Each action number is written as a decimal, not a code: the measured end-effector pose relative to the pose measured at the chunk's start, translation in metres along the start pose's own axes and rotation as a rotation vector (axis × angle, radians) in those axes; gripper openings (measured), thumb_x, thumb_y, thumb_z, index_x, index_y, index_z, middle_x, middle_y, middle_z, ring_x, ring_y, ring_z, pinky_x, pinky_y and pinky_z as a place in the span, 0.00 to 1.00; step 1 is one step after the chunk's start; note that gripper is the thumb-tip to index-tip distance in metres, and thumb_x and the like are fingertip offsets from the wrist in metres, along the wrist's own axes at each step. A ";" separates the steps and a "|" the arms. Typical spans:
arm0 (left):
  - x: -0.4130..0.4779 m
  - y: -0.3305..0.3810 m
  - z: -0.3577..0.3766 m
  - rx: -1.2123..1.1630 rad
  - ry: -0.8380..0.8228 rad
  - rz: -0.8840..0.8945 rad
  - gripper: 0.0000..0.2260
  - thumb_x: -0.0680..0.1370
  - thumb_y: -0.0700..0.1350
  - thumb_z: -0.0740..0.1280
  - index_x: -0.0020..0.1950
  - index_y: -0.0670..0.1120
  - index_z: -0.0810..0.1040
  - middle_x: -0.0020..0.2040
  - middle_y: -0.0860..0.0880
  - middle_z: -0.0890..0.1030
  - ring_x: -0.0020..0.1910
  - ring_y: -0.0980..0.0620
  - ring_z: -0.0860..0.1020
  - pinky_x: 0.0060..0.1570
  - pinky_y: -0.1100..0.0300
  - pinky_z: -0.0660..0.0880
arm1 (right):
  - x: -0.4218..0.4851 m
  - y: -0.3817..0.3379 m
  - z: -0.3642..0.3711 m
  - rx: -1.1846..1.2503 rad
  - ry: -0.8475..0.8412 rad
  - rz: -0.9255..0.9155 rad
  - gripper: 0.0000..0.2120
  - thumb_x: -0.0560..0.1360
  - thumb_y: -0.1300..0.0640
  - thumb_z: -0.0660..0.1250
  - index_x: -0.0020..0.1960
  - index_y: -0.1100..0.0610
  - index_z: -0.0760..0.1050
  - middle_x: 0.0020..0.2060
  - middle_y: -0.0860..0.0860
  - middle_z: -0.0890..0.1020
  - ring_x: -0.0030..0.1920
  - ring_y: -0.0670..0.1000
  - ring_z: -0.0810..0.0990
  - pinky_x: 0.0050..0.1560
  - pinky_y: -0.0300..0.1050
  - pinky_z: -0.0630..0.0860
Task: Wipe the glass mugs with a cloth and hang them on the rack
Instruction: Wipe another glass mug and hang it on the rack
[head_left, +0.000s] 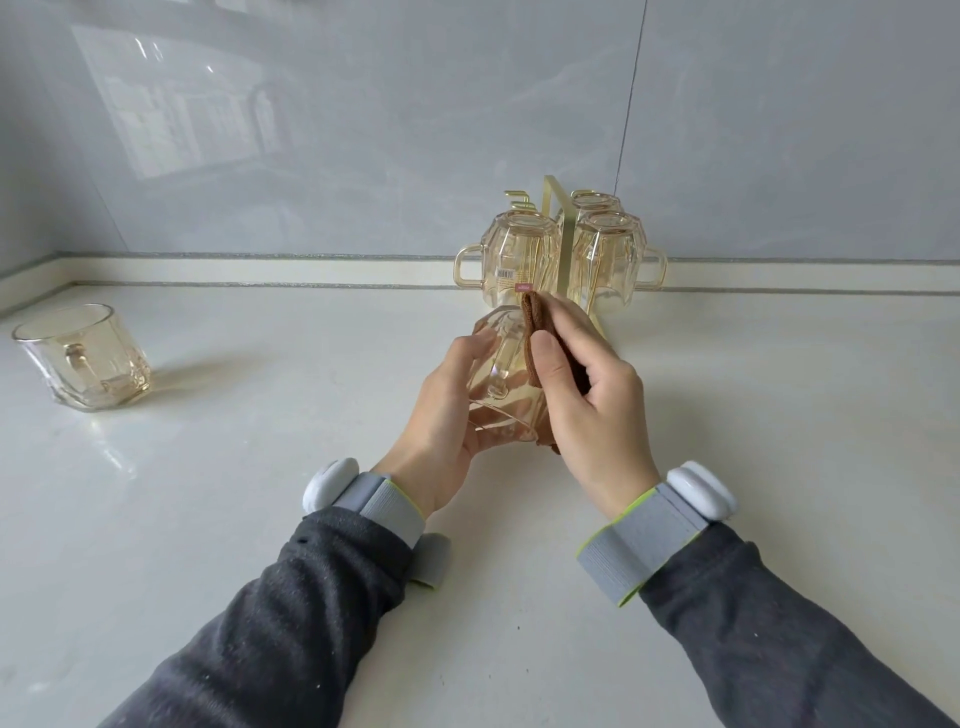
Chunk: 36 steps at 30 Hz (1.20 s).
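Observation:
My left hand (447, 410) grips an amber glass mug (501, 379) held on its side above the counter, its rim toward me. My right hand (587, 395) pinches a folded brown cloth (535, 332) and presses it against the mug's right side. Just behind stands a gold rack (555, 228) with three amber mugs hanging upside down: one on the left (511, 260), one on the right (605, 260) and one at the back (595, 200). A further mug (85, 358) stands upright on the counter at the far left.
The white counter (260, 467) runs to a low raised ledge at the grey glossy wall (363, 130). An unused gold hook (517, 197) sticks out at the rack's upper left. Both wrists wear grey bands with white sensors.

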<state>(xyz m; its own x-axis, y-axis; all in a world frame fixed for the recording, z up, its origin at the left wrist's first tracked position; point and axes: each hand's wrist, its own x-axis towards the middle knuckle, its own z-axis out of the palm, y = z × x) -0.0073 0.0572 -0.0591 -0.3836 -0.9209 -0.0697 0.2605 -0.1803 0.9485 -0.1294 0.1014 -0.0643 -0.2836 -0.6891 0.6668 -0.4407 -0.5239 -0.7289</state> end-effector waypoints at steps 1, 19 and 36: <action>0.000 0.000 0.000 0.001 0.000 0.005 0.16 0.81 0.55 0.63 0.60 0.46 0.82 0.46 0.45 0.83 0.40 0.45 0.82 0.55 0.41 0.80 | -0.001 0.001 0.001 -0.031 -0.005 -0.011 0.17 0.84 0.59 0.62 0.72 0.59 0.74 0.70 0.47 0.75 0.58 0.26 0.73 0.59 0.24 0.66; 0.001 0.006 -0.009 -0.209 0.130 0.027 0.19 0.79 0.58 0.64 0.51 0.45 0.88 0.46 0.44 0.84 0.46 0.44 0.82 0.57 0.47 0.78 | -0.009 0.010 0.011 -0.120 -0.150 -0.218 0.17 0.82 0.60 0.63 0.69 0.60 0.76 0.73 0.54 0.72 0.77 0.50 0.65 0.76 0.39 0.61; -0.002 -0.007 -0.001 0.116 -0.166 0.061 0.47 0.62 0.80 0.71 0.73 0.53 0.77 0.66 0.35 0.79 0.48 0.40 0.82 0.56 0.42 0.82 | 0.004 0.009 0.000 0.097 0.093 0.124 0.15 0.85 0.56 0.59 0.69 0.49 0.77 0.62 0.43 0.81 0.66 0.40 0.77 0.66 0.40 0.72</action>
<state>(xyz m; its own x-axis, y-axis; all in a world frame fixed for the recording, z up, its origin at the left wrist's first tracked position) -0.0079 0.0605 -0.0662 -0.5134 -0.8576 0.0312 0.1871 -0.0764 0.9794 -0.1346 0.0939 -0.0687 -0.4108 -0.7046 0.5787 -0.3142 -0.4865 -0.8153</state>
